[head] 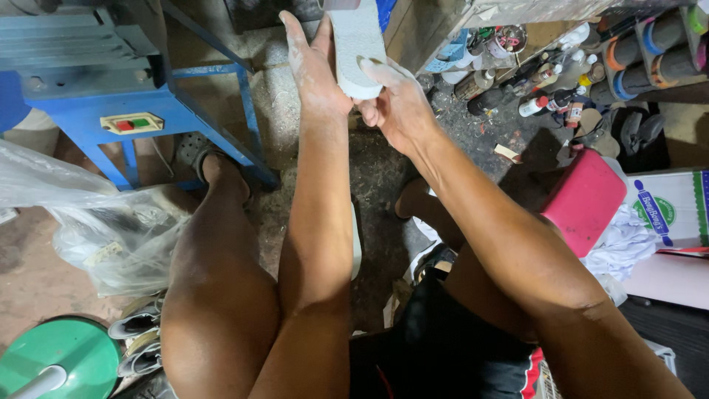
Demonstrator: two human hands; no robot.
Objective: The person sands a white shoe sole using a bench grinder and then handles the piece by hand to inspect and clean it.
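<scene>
A pale grey, flat, sole-shaped piece [355, 46] is held up in front of the person, well above the floor, its upper end cut off by the top edge of the view. The left hand [314, 70] is laid flat against the piece's left side, fingers stretched upward along it, pressing rather than clenching. The right hand [399, 103] is closed around the rounded lower end of the piece, the thumb [377, 72] set across its front face and the other fingers curled behind. Both hands are dusted with pale powder.

The person is seated, with 2 bare knees seen below the outstretched forearms and black shorts [443, 347] at the lower edge. To the left a blue metal machine stand [111, 81] is placed, with a switch box [131, 123] carrying 1 red and 1 green button fixed to its front. Beside the left knee a crumpled clear plastic bag [111, 236] is lying on the floor, and a round green lid-like disc [63, 358] is seen in the lower left corner. To the right a red box [583, 201] is set just beside a white carton [668, 210], and further back a clutter of bottles and tape rolls [650, 48] is spread near the wall
</scene>
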